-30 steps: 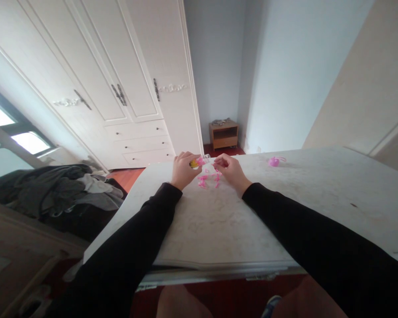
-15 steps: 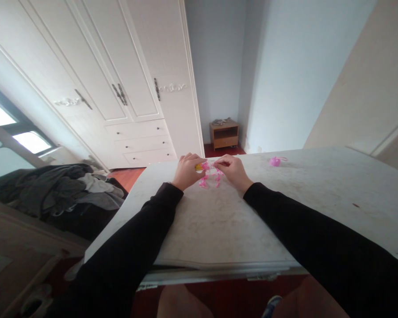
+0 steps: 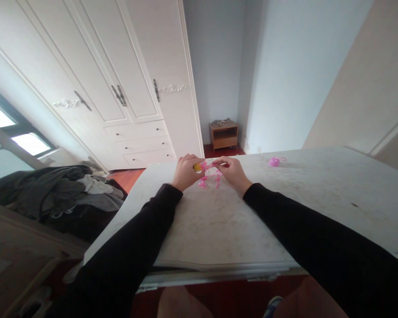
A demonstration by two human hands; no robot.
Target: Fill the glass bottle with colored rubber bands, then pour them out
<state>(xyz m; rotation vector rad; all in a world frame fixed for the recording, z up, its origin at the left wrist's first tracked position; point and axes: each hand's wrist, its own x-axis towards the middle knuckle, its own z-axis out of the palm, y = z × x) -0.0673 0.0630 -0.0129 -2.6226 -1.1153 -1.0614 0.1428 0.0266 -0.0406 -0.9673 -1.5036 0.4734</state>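
Near the far edge of the white table, my left hand is closed around a small yellow-and-pink item, too small to tell its exact kind. Its yellow part shows between thumb and fingers, and its pink part points toward my other hand. My right hand is closed in a pinch on the pink end, where the fingertips hide the detail. Just below, between the hands, several small pink pieces show against the tabletop, some pale or clear among them. I cannot tell whether they are joined to the held item.
A round pink container with a loop stands on the table to the right. One small dark mark shows farther right. Clothes are heaped at left. Beyond the table are a white wardrobe and a wooden nightstand.
More of the yellow part shows in my left hand, and the pink end reaches a little farther toward my right fingers. Both hands stay in nearly the same place.
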